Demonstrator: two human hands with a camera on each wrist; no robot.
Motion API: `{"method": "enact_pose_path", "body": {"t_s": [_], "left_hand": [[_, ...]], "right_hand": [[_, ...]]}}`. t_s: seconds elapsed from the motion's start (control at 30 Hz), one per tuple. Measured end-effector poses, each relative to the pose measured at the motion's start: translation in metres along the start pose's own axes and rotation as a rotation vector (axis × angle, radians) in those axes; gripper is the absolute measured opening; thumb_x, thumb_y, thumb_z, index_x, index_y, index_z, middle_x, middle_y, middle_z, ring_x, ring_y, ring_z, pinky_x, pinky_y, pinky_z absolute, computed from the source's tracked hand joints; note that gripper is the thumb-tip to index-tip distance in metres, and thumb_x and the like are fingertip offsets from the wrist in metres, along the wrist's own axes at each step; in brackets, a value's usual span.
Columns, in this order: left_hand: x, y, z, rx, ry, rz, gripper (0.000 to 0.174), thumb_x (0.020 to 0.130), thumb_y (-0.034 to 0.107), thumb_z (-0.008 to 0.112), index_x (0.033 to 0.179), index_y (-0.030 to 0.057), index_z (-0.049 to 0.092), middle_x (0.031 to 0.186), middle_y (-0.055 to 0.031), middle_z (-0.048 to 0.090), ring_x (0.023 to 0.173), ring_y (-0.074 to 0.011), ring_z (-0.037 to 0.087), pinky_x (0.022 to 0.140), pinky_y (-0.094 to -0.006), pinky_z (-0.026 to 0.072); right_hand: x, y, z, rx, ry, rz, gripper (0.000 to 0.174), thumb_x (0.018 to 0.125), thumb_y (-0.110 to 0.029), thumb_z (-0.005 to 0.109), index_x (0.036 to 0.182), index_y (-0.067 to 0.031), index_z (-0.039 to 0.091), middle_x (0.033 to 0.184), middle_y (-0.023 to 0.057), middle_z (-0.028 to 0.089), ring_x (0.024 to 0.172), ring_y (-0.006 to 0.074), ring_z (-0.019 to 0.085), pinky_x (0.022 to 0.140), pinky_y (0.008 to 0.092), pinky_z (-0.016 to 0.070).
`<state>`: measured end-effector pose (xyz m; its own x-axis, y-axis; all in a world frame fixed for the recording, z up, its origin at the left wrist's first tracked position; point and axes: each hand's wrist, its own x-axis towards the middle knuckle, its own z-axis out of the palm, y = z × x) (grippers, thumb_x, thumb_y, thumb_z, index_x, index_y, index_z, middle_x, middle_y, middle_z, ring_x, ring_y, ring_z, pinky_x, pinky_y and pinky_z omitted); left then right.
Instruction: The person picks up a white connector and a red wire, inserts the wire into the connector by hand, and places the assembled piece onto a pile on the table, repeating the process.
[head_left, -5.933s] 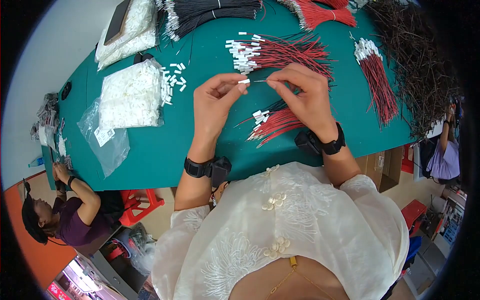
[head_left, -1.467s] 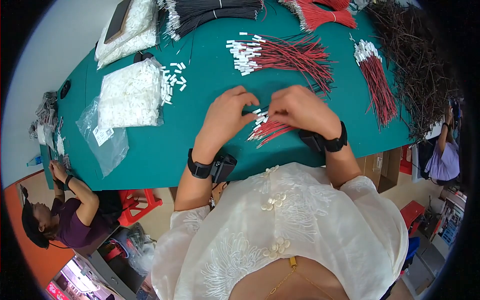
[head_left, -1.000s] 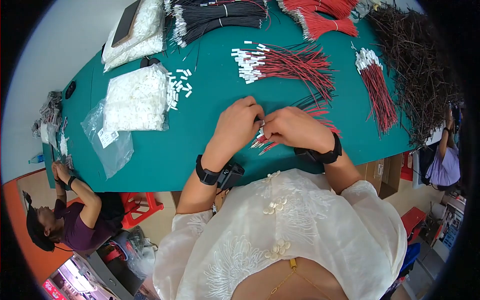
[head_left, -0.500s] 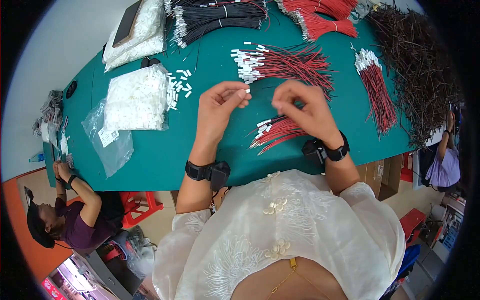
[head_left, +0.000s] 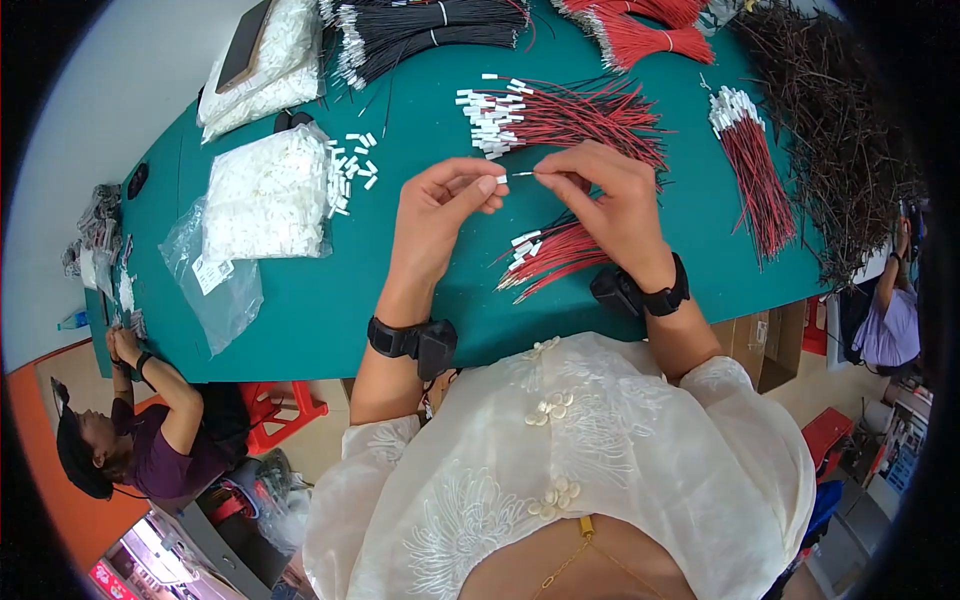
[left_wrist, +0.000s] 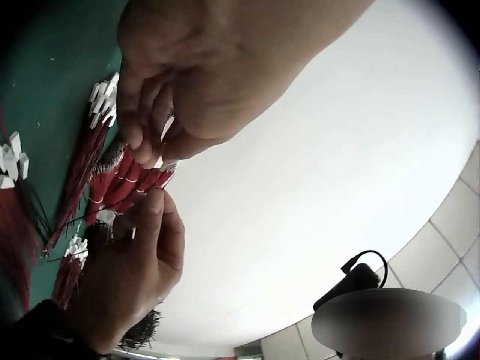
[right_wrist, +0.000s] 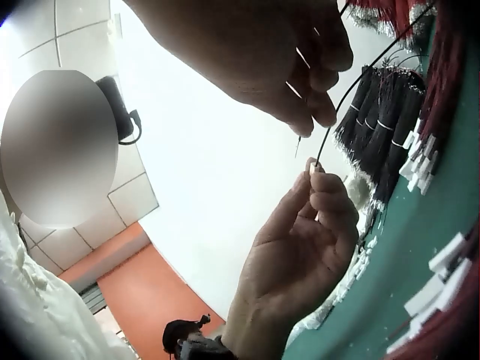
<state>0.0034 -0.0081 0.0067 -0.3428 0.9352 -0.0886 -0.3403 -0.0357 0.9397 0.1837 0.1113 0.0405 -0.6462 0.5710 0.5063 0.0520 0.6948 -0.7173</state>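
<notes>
While both hands are raised above the green table [head_left: 420, 290], the left hand [head_left: 440, 215] pinches a small white connector housing [head_left: 501, 179] between thumb and forefinger, with the remaining fingers loosely curled. The right hand [head_left: 605, 195] pinches a thin wire [head_left: 523, 174] between thumb and forefinger. The bare metal tip of the wire points toward 9 o'clock, just beside the housing. Whether the tip touches the housing cannot be determined.

In the head view, positions relative to the hands are as follows:
- At 6 o'clock, on the table: a small bundle of red wires [head_left: 555, 250] with white ends.
- At 12 o'clock: a larger spread of red terminated wires [head_left: 570, 105].
- At 9 o'clock: a clear bag of white housings [head_left: 265, 195], with loose housings [head_left: 350, 165] just beside it.
- At 3 o'clock: a further red bundle [head_left: 755, 170].
- At 11 o'clock, at the far edge of the table: black wire bundles [head_left: 430, 30].
</notes>
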Motion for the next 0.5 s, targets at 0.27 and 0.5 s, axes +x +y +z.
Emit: {"method": "enact_pose_path", "body": {"t_s": [0.27,0.5], "left_hand": [[-0.0033,-0.0005,0.0095,0.173,0.045,0.085,0.013,0.094,0.007,0.073,0.103,-0.0017,0.073,0.088,-0.0063,0.074,0.079,-0.0106,0.069,0.073,-0.0241,0.0549],[-0.0029,-0.0019,0.0072,0.171,0.063,0.099,0.012,0.094,0.006,0.071,0.103,-0.0012,0.073,0.089,-0.0073,0.074,0.079,-0.0117,0.068,0.072,-0.0247,0.0534]], "right_hand": [[-0.0006,0.0019,0.0049,-0.032,-0.042,-0.055,0.013,0.083,0.0,0.078,0.095,-0.0021,0.075,0.088,0.0075,0.072,0.075,0.0177,0.068,0.059,0.0285,0.051],[0.0008,-0.004,0.0015,0.062,-0.089,0.067,0.011,0.084,-0.001,0.078,0.094,-0.0015,0.075,0.086,0.0064,0.071,0.071,0.0137,0.064,0.056,0.0261,0.0478]]}}
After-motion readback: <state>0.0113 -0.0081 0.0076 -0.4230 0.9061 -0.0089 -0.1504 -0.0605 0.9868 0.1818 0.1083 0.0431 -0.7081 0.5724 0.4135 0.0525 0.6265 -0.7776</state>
